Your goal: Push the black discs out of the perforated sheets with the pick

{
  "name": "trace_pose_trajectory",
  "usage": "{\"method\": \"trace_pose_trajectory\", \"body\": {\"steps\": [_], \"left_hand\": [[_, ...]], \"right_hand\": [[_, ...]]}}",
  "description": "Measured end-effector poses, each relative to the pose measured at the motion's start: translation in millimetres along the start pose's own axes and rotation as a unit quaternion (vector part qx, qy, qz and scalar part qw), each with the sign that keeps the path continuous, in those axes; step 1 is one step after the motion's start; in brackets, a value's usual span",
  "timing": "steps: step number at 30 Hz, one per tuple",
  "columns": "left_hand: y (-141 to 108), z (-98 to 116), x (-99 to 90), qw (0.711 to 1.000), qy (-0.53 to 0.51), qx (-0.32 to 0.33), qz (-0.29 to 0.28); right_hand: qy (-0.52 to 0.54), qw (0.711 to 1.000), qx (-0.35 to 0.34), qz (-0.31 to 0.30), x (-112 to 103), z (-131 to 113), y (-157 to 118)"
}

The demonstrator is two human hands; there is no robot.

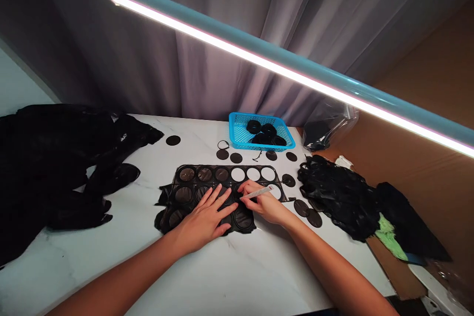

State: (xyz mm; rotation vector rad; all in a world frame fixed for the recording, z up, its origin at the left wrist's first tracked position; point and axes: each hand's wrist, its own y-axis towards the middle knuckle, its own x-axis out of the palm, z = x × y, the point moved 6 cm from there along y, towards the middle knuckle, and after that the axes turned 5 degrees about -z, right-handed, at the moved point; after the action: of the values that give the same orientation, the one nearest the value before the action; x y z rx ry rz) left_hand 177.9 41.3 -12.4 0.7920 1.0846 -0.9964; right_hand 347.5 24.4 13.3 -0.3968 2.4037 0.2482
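Observation:
A dark sheet with rows of ringed circles (pixel 185 173) lies on the white table (pixel 237 271). Several circles in its upper right part are cut through, so white shows in them. My left hand (pixel 207 217) rests flat on the sheet with its fingers spread. Close beside it, my right hand (pixel 264 205) is closed around a slim, pale, pen-shaped tool (pixel 258 192), whose tip is hidden by the fingers at a circle. Loose dark discs (pixel 301 208) lie to the right of the sheet, and others (pixel 222 154) behind it.
A blue basket (pixel 231 131) with black round pieces stands at the back. Black fabric (pixel 55 168) is heaped on the left, black scraps (pixel 336 197) on the right. A clear plastic bag (pixel 326 123) sits behind these. Overhead, a lit tube lamp (pixel 237 42) crosses the view.

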Motion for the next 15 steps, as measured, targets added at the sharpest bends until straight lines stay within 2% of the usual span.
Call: {"method": "trace_pose_trajectory", "body": {"steps": [3,6,9,11,15], "left_hand": [[-0.3,-0.1,0.4,1.0,-0.003,-0.002,-0.002],[-0.2,-0.3,0.8,1.0,-0.002,-0.006,-0.006],[0.2,0.3,0.0,1.0,0.002,-0.007,-0.01],[0.5,0.9,-1.7,1.0,0.004,-0.007,-0.01],[0.0,2.5,-7.7,1.0,-0.002,-0.001,-0.007]], "right_hand": [[-0.081,0.997,-0.015,0.003,9.6,-7.0,-1.9],[-0.195,0.98,-0.024,0.017,26.2,-12.4,-3.8],[-0.244,0.969,0.005,0.051,29.3,-2.8,-2.4],[-0.234,0.966,0.046,0.095,14.0,14.5,-1.8],[-0.224,0.937,0.145,0.224,-47.1,54.0,-16.1]]}}
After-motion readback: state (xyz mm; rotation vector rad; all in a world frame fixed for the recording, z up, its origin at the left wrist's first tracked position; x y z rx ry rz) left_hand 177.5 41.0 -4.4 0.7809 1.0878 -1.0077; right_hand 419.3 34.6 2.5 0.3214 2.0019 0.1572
